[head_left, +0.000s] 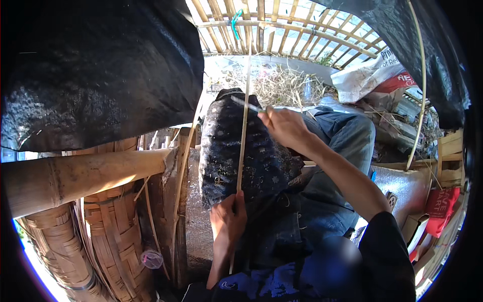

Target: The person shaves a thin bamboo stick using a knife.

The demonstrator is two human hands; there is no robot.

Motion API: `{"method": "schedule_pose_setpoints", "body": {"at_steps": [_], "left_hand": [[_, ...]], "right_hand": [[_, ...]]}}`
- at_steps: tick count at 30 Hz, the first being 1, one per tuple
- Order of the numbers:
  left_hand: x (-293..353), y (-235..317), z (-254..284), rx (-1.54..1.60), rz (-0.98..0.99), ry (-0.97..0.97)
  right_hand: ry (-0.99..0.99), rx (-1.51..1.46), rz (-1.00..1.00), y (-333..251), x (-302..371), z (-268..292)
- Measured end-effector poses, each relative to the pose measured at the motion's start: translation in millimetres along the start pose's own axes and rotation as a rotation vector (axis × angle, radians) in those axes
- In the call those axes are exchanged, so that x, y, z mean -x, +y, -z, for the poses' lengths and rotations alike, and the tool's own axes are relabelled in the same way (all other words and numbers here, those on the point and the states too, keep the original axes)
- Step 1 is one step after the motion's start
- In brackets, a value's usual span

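Note:
A long, thin bamboo strip (243, 146) runs upright in front of me, over a dark patterned cloth (219, 146) spread across my leg. Near its lower part, my left hand (227, 216) is closed round it, thumb laid along the strip. My right hand (287, 128) grips a knife (254, 107) whose handle is mostly hidden in the fingers. The knife's blade points left and crosses the strip well above my left hand; whether its edge bites into the strip is too small to tell. Pale shaving bits lie on the cloth.
At left, a thick bamboo pole (90, 176) passes above woven bamboo baskets (110, 226). Black sheeting (100, 75) hangs overhead. Ahead are a heap of shavings (287, 85), a slatted bamboo fence (282, 22) and a white-and-red sack (370, 78). A red bag (443, 209) sits at right.

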State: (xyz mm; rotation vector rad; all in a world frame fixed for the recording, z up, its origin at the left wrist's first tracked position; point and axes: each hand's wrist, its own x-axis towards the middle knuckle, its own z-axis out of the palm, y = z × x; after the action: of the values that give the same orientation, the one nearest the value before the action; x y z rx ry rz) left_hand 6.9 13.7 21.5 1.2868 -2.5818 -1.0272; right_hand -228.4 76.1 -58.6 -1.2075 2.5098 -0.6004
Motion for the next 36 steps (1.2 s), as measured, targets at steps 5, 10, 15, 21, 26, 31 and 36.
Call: {"method": "schedule_pose_setpoints", "body": {"at_steps": [5,10,15,21,26,31,36], "left_hand": [[-10,-7,0,-0.223,-0.051,-0.054],[-9,-10,-3,-0.209,-0.057,-0.085],[-11,-14,-7,-0.172,-0.092,-0.058],[-12,-15,-9,-0.113,-0.093,-0.082],[-11,-23,-15,-0.146,-0.256,0.12],[-16,-15,-9,-0.127,-0.116,-0.05],[-16,-17,-13,-0.123,-0.09,-0.026]], "right_hand": [[-0.017,-0.364,0.067,-20,29,23],[-0.099,-0.459,0.031,-3,26,22],[-0.114,-0.522,-0.144,37,-30,10],[0.007,-0.154,0.143,36,-28,-8],[-0.382,-0.345,-0.068,15,-6,3],[-0.582,-0.437,-0.109,-1,20,15],[-0.603,-0.461,0.044,7,25,16]]}}
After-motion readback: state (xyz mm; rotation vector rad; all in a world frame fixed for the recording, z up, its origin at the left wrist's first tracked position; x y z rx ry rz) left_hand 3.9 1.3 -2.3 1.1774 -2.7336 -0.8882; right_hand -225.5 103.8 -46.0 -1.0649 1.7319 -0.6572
